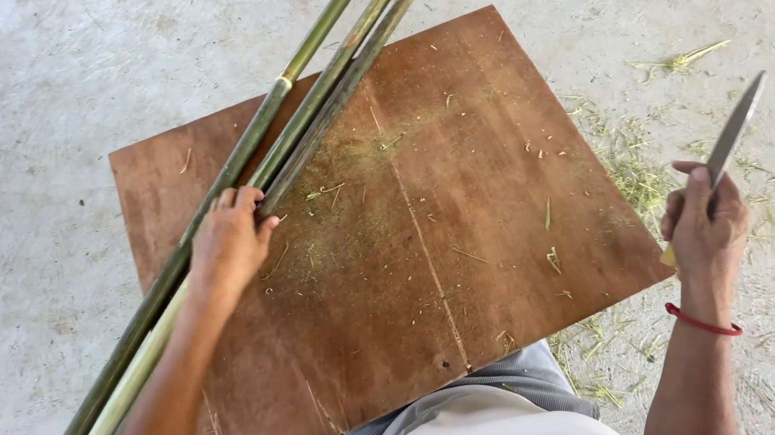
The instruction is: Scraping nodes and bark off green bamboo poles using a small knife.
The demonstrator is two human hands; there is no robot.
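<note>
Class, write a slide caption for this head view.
Left hand grips bamboo strips on wooden board; right hand raises knife.

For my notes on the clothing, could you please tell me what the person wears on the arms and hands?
Both forearms are bare, with no sleeves in view, and neither the left hand nor the right hand wears a glove. The right wrist carries a thin red band.

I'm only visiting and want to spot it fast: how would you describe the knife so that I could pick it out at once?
Start from the big brown wooden board lying on the concrete floor, then look past its right edge. There the right hand, with a red band at the wrist, grips the knife. It is the only flat grey metal blade, unlike the long green bamboo stalks under the left hand.
</note>
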